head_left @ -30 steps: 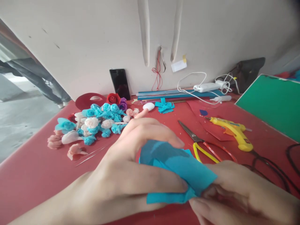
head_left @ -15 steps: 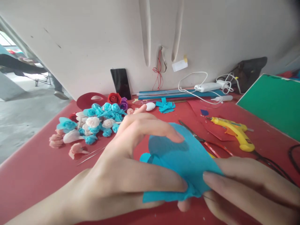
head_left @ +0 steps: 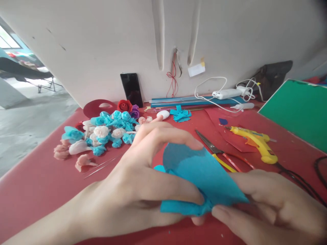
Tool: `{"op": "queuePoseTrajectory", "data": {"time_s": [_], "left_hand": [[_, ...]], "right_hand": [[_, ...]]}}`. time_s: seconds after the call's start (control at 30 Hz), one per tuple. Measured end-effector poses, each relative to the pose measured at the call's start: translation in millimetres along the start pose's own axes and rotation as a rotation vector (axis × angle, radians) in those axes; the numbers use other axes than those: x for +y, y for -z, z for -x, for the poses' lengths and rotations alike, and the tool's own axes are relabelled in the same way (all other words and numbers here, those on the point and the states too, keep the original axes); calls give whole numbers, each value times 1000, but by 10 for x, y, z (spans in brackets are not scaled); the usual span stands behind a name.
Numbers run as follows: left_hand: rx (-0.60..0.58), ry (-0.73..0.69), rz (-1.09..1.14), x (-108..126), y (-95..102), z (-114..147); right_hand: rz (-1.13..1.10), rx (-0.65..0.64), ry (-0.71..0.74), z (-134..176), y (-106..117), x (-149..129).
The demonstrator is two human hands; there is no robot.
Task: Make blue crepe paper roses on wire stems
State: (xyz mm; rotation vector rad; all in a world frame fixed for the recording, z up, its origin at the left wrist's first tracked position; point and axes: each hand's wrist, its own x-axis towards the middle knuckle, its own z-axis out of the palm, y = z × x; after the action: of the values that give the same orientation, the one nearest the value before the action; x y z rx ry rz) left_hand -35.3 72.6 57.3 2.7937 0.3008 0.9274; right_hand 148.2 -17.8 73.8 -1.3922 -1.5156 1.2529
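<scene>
Blue crepe paper with a rounded top edge is held up in front of me, gathered at its base. My left hand pinches the gathered base between thumb and fingers, while its forefinger curls over the paper's top edge. At the lower right of the paper, my right hand grips the corner and the gathered end with thumb and fingers. Part of the folded base is hidden behind the left thumb. Just beyond the paper lie red-handled scissors, and a yellow-handled tool shows partly behind it.
A pile of blue, white and pink paper flowers covers the table's left. To the right are a yellow glue gun and a green board. A phone leans on the wall; cut blue strips lie near a white egg-shaped piece.
My right thumb has moved down and left to the gathered base. The paper's right side has been folded lower, so more of the scissors and the yellow handle shows.
</scene>
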Motion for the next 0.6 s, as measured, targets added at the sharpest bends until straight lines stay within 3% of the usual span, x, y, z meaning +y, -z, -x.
{"op": "queuePoseTrajectory", "data": {"time_s": [0.13, 0.3, 0.4, 0.5, 0.6], "left_hand": [[48, -10, 9, -4, -17, -19], [167, 146, 112, 22, -121, 62], [273, 404, 389, 63, -225, 111], [191, 632, 745, 131, -319, 130], [185, 722, 968, 198, -380, 120]], "right_hand": [[-93, 27, -29, -31, -15, 67], [-22, -16, 47, -153, 15, 260], [7, 61, -22, -168, 0, 310], [-31, 162, -167, -146, -41, 305], [-66, 118, -190, -146, -55, 302]]}}
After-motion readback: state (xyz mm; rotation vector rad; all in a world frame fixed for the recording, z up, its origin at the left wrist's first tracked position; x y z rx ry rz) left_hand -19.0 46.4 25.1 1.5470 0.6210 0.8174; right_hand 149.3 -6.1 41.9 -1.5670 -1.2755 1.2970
